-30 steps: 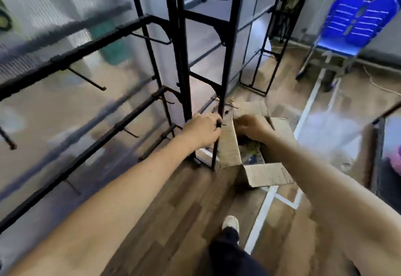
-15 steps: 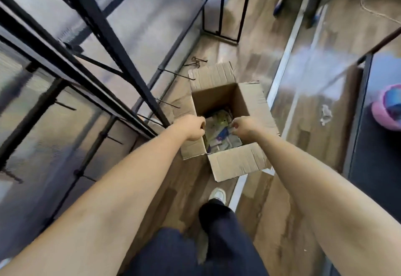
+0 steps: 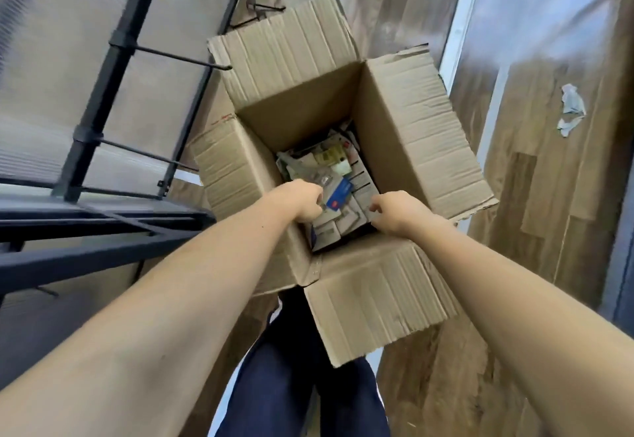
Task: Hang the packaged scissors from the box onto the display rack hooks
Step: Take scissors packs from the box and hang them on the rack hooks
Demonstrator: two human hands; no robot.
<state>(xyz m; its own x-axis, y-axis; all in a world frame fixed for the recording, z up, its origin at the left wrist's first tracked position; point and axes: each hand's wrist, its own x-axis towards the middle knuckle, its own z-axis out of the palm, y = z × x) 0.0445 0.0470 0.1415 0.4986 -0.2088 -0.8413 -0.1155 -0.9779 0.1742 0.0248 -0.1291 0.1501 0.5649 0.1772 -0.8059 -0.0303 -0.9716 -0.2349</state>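
An open cardboard box (image 3: 415, 134) stands on the wooden floor in front of me, with several packaged scissors (image 3: 331, 158) piled at its bottom. My left hand (image 3: 302, 201) reaches into the box, and its curled fingers pinch a package with a blue card (image 3: 339, 193). Over the box's near edge my right hand (image 3: 394, 210) hovers with loosely curled fingers that hold nothing I can see. The black display rack (image 3: 113, 59) rises on the left, and its bare hooks (image 3: 178, 57) point toward the box.
My legs in dark trousers (image 3: 291, 368) stand just behind the box's near flap. A crumpled scrap of paper (image 3: 571, 110) lies on the floor to the right. A white floor line (image 3: 459, 24) runs past the box's right side.
My view has tilted down from the rack to the box. Both hands have moved from the box flap at the rack post down into the opening, and the left has taken hold of a package.
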